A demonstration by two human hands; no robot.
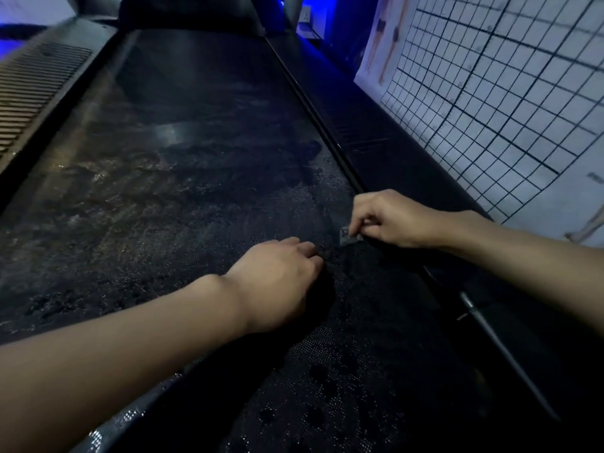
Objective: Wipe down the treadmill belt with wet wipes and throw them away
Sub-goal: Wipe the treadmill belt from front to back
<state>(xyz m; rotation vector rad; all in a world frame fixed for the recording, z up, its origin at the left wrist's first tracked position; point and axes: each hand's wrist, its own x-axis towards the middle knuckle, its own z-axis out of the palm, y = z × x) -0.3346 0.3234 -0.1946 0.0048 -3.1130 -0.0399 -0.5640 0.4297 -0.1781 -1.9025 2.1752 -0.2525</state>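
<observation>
Nearest, the dark textured treadmill belt (163,191) fills most of the view, its near part matt and dotted. The left hand (277,282) reaches in from the near left and rests knuckles-up on the middle of the belt. Its fingers are curled down against the surface, and I cannot tell whether its grip holds anything, as the palm side is hidden. Just beyond and to the right, the right hand (389,220) sits at the belt's right edge. Its grip is narrow, with thumb and fingertips pinching a small crumpled grey wet wipe (349,238) that touches the belt beside the black right side rail (376,132). Farther out, the belt shows pale smeared streaks and a shiny patch. On the left runs a grey ribbed side rail (36,83). On the right stands a white wall chart with a black grid (490,93). Blue light (313,4) glows at the far end.
</observation>
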